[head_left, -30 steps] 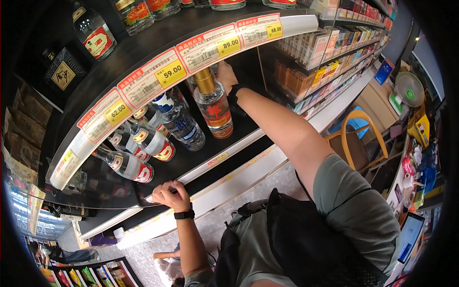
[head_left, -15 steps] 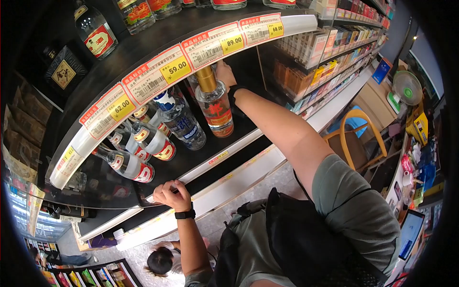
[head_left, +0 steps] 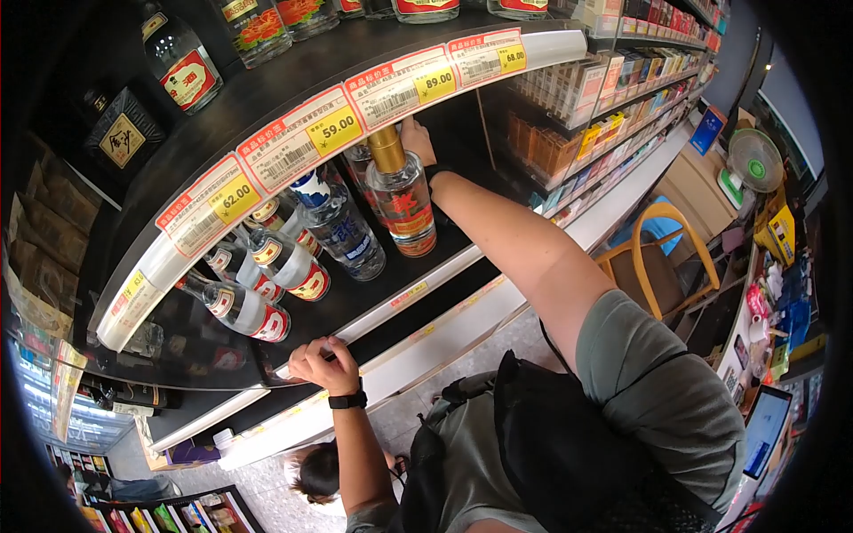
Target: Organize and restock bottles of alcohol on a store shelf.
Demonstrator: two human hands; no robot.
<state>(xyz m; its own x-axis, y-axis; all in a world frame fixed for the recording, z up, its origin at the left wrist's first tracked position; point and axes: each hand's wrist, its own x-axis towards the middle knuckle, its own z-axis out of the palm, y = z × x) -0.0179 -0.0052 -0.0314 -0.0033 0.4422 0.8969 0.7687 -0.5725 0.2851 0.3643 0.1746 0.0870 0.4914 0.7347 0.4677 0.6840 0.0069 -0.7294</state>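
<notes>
My right hand point(head_left: 416, 142) reaches in under the price-tagged shelf edge point(head_left: 293, 155), behind a gold-capped clear bottle point(head_left: 402, 200) with red print. Its fingers are mostly hidden by the bottle and the shelf edge. My left hand point(head_left: 324, 366) has curled fingers and rests at the lower shelf's front edge; what it grips, if anything, is too small to make out. Between the hands stands a blue-and-clear bottle point(head_left: 342, 226). Further left are several bottles with red and white labels, one point(head_left: 249, 311) near the shelf edge.
More bottles stand on the upper shelf, one red-labelled point(head_left: 184, 67). Small boxes fill shelves point(head_left: 577, 115) at the upper right. A wooden chair point(head_left: 662, 266) is at the right. Below left, a person's dark-haired head point(head_left: 318, 473) shows beside my left arm.
The view has shifted slightly. Another bottle behind the gold-capped one now shows more. The person below has moved right, closer behind my left arm. My hands keep nearly the same places.
</notes>
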